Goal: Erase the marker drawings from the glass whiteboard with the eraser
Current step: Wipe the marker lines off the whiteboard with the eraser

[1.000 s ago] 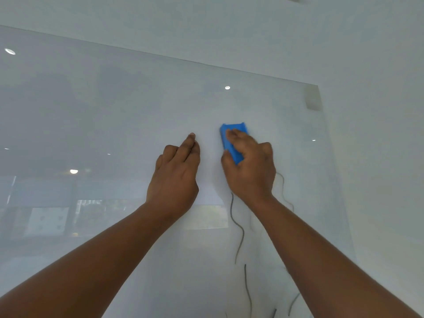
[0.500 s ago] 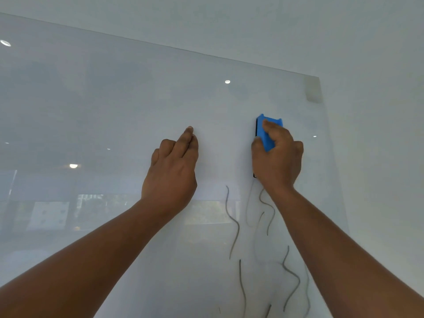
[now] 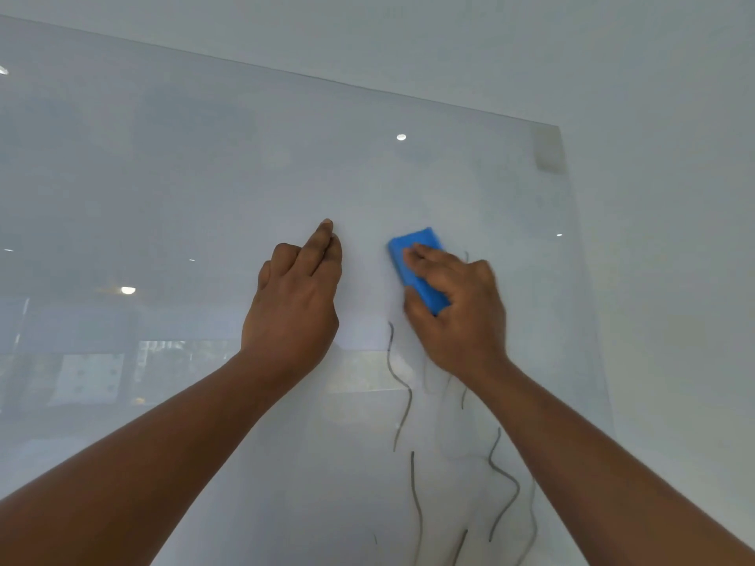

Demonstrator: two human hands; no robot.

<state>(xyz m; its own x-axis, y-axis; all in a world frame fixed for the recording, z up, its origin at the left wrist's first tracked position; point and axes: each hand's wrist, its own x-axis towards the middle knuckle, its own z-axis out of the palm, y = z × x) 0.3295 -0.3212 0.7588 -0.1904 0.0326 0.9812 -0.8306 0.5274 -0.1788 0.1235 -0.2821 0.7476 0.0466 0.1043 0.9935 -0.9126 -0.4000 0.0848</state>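
Right hand (image 3: pixel 457 304) grips the blue eraser (image 3: pixel 418 269) and presses it flat on the glass whiteboard (image 3: pixel 204 177): fingers over the eraser's upper face, thumb on its left side, forearm coming up from the lower right corner of the view. The hand is slightly motion-blurred. Left hand (image 3: pixel 296 296) holds nothing; it rests against the glass just left of the eraser, index finger (image 3: pixel 320 239) stretched upward, the other fingers curled in, forearm running in from the lower left. The two hands are near each other but apart. The eraser sits in the right half of the board, roughly mid-height, well below the top edge and inboard of the right edge. Its long axis is tilted: top end leans toward the upper left, bottom end toward the lower right under the palm. Grey wavy marker lines (image 3: pixel 402 402) remain on the glass below the right hand, running down toward the bottom of the view; one faint stroke shows just right of the eraser's top. Rest of the glass looks clean. The board is mounted on a pale wall (image 3: pixel 674 96), with a small mounting block (image 3: pixel 547 151) at its top right corner. The glass reflects ceiling lights (image 3: pixel 401 137) and a blurred room interior on its left side.
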